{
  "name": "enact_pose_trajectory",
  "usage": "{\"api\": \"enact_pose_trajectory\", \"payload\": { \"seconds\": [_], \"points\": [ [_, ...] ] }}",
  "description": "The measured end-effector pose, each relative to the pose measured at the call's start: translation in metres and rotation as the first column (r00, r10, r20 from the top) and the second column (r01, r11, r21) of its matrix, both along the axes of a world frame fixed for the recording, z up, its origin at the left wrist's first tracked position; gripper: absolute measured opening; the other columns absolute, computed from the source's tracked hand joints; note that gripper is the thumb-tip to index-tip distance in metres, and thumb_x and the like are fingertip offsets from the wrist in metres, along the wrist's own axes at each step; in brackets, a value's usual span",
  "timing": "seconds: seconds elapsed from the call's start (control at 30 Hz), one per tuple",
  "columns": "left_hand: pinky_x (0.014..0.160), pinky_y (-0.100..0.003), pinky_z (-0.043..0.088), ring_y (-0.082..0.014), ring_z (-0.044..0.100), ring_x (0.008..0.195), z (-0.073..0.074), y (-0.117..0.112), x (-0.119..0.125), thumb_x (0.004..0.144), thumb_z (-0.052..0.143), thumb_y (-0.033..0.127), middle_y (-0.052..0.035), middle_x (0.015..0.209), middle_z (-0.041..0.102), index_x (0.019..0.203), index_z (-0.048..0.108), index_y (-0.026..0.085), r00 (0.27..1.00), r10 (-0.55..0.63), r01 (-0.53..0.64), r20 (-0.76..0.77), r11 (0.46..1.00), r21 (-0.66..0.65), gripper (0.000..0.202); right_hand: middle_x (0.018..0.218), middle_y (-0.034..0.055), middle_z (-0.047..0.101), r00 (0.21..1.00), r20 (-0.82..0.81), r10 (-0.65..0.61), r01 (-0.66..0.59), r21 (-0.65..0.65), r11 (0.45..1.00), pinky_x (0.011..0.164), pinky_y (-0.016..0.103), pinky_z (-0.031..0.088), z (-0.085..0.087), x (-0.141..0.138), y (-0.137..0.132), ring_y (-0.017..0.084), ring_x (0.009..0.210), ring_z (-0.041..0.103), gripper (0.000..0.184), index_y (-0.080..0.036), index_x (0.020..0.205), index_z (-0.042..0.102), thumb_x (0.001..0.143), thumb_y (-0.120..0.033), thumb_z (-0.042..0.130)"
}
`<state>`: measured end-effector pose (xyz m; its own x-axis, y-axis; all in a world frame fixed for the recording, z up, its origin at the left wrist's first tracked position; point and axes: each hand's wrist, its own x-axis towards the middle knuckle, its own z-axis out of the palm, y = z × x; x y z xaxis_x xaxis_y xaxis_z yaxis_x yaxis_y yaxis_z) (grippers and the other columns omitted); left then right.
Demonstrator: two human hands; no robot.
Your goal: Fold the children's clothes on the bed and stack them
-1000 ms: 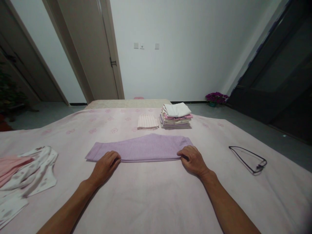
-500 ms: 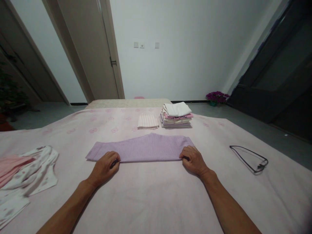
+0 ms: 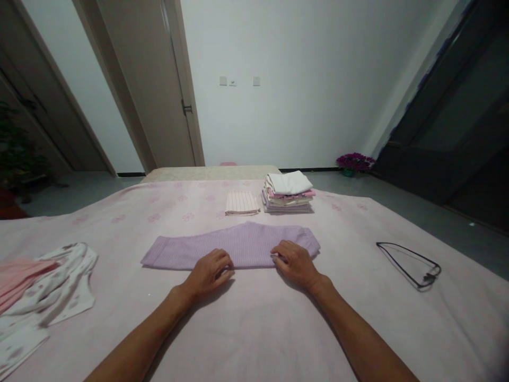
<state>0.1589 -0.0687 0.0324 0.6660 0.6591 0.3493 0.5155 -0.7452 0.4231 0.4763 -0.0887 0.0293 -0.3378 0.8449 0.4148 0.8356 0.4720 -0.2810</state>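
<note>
A lilac ribbed garment (image 3: 222,246), folded into a long flat strip, lies across the pink bedsheet (image 3: 254,329) in front of me. My left hand (image 3: 209,273) rests on its near edge left of the middle, fingers curled over the hem. My right hand (image 3: 294,262) rests on the near edge right of the middle, fingers spread on the cloth. I cannot tell whether either hand pinches the fabric.
A stack of folded clothes (image 3: 287,191) and a folded striped piece (image 3: 242,203) sit farther back. Crumpled white and pink garments (image 3: 40,289) lie at the left. A black wire hanger (image 3: 409,257) lies at the right. A door (image 3: 155,90) stands behind.
Both hands have slid inward along the garment's near edge, from its two ends toward the middle. The garment itself has stayed in place.
</note>
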Motion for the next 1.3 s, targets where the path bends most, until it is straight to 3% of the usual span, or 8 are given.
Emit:
{"api": "enact_pose_trajectory", "payload": {
  "seconds": [0.13, 0.27, 0.47, 0.57, 0.77, 0.9, 1.13, 1.3],
  "points": [
    [0.079, -0.029, 0.044, -0.0174, 0.057, 0.088, -0.004, -0.002, 0.011, 0.094, 0.054, 0.026, -0.004, 0.093, 0.063, 0.09, 0.064, 0.02, 0.999, 0.009, -0.012, -0.049, 0.998, -0.066, 0.013, 0.087, 0.0017, 0.069, 0.999, 0.02, -0.039, 0.042, -0.128, 0.991, 0.075, 0.027, 0.043, -0.006, 0.016, -0.004, 0.016, 0.081, 0.062, 0.017, -0.021, 0.09, 0.069, 0.091, -0.021, 0.052],
    [0.072, -0.026, 0.042, -0.0149, 0.057, 0.08, -0.005, 0.008, 0.012, 0.097, 0.051, 0.035, -0.0023, 0.089, 0.062, 0.086, 0.064, 0.02, 0.996, -0.003, -0.011, -0.089, 0.989, -0.151, 0.023, 0.094, 0.0039, 0.072, 0.973, 0.009, -0.23, 0.23, -0.017, 0.973, 0.083, 0.03, 0.045, 0.006, 0.035, 0.011, 0.019, 0.089, 0.063, 0.022, -0.021, 0.092, 0.07, 0.094, -0.024, 0.048],
    [0.073, -0.027, 0.043, -0.0162, 0.062, 0.079, 0.003, 0.045, 0.042, 0.101, 0.041, 0.038, -0.0024, 0.085, 0.069, 0.085, 0.066, 0.02, 0.985, 0.166, -0.172, -0.049, 0.973, -0.152, 0.035, 0.141, 0.0121, 0.058, 0.88, 0.11, -0.462, 0.447, 0.134, 0.884, 0.113, 0.042, 0.032, -0.001, 0.026, 0.051, 0.027, 0.134, 0.046, 0.045, -0.016, 0.14, 0.054, 0.101, -0.031, 0.037],
    [0.081, -0.027, 0.046, -0.0178, 0.065, 0.091, 0.008, 0.072, 0.058, 0.098, 0.047, 0.031, -0.0046, 0.097, 0.072, 0.095, 0.069, 0.02, 0.96, 0.28, -0.281, -0.03, 0.954, -0.107, 0.025, 0.157, 0.0125, 0.042, 0.853, 0.255, -0.455, 0.451, 0.074, 0.889, 0.121, 0.049, 0.016, -0.022, 0.019, 0.054, 0.03, 0.149, 0.026, 0.056, -0.015, 0.151, 0.043, 0.101, -0.04, 0.038],
    [0.102, -0.036, 0.043, -0.024, 0.06, 0.118, 0.008, 0.123, 0.074, 0.093, 0.056, 0.028, -0.0107, 0.125, 0.069, 0.123, 0.066, 0.017, 0.931, 0.354, -0.361, -0.095, 0.929, -0.083, 0.033, 0.16, 0.0134, 0.037, 0.837, 0.313, -0.449, 0.477, -0.014, 0.879, 0.123, 0.05, 0.006, -0.038, 0.02, 0.048, 0.03, 0.152, 0.02, 0.063, -0.014, 0.154, 0.04, 0.102, -0.049, 0.032],
    [0.096, -0.034, 0.045, -0.023, 0.065, 0.109, 0.01, 0.138, 0.083, 0.092, 0.058, 0.035, -0.0081, 0.116, 0.074, 0.12, 0.069, 0.02, 0.917, 0.36, -0.38, -0.17, 0.919, -0.104, 0.033, 0.159, 0.0124, 0.039, 0.844, 0.292, -0.449, 0.474, -0.014, 0.881, 0.123, 0.049, 0.005, -0.036, 0.021, 0.048, 0.03, 0.152, 0.02, 0.06, -0.015, 0.152, 0.042, 0.102, -0.048, 0.033],
    [0.08, -0.03, 0.046, -0.0236, 0.068, 0.094, 0.018, 0.144, 0.093, 0.087, 0.061, 0.046, -0.0083, 0.098, 0.076, 0.09, 0.074, 0.021, 0.879, 0.369, -0.423, -0.302, 0.896, -0.136, 0.029, 0.159, 0.0126, 0.039, 0.858, 0.256, -0.445, 0.468, -0.031, 0.883, 0.123, 0.048, 0.004, -0.035, 0.021, 0.047, 0.029, 0.152, 0.02, 0.058, -0.016, 0.151, 0.044, 0.102, -0.046, 0.034],
    [0.076, -0.031, 0.046, -0.0254, 0.068, 0.094, 0.018, 0.147, 0.096, 0.084, 0.059, 0.05, -0.0105, 0.104, 0.075, 0.099, 0.07, 0.021, 0.837, 0.41, -0.488, -0.361, 0.858, -0.157, 0.034, 0.157, 0.0123, 0.042, 0.862, 0.246, -0.442, 0.464, -0.037, 0.885, 0.123, 0.048, 0.005, -0.034, 0.022, 0.046, 0.029, 0.151, 0.023, 0.056, -0.016, 0.148, 0.048, 0.102, -0.045, 0.037]
  ]
}}
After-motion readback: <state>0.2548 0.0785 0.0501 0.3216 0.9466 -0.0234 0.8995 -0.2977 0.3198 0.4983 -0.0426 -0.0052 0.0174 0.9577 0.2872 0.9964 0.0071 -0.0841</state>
